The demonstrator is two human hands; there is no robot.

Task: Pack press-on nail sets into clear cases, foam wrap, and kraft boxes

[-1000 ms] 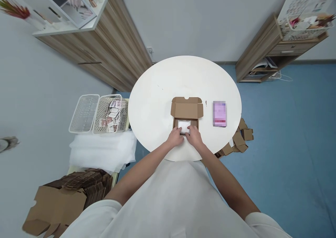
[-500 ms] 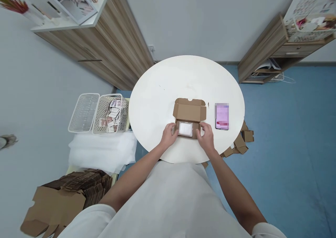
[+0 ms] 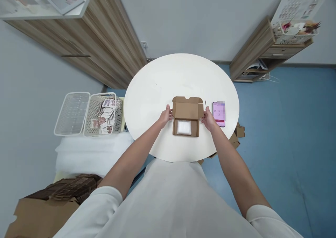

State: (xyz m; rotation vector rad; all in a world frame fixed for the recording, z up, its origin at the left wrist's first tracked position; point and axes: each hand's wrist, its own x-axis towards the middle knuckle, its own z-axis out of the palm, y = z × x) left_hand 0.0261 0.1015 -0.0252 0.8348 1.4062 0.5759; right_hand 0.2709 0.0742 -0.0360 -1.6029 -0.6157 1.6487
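We have both bare hands at the two sides of a small, brown, rectangular cardboard box, which lies open near the middle of the white, rounded tabletop. Its brown cardboard lid is folded back on the side away from us, its notched edge pointing to the far wall. Inside the box, toward the left of its base, sits a soft-looking, white, rectangular packet, with bare brown cardboard showing to its right.

Our left hand is at the left edge of the lid, thumb up and apart from the fingers. Our right hand mirrors it at the right edge, its thumb likewise raised. The grip of each hand looks loose rather than clamped; at this small size we cannot quite tell whether the fingertips touch the cardboard.

Just beyond our right hand lies a dark-edged smartphone with a pink screen. Off the tabletop to our left, a white, perforated plastic basket holds small printed cards, and nearer us are white, filmy sheets and a stack of flattened brown cardboard.
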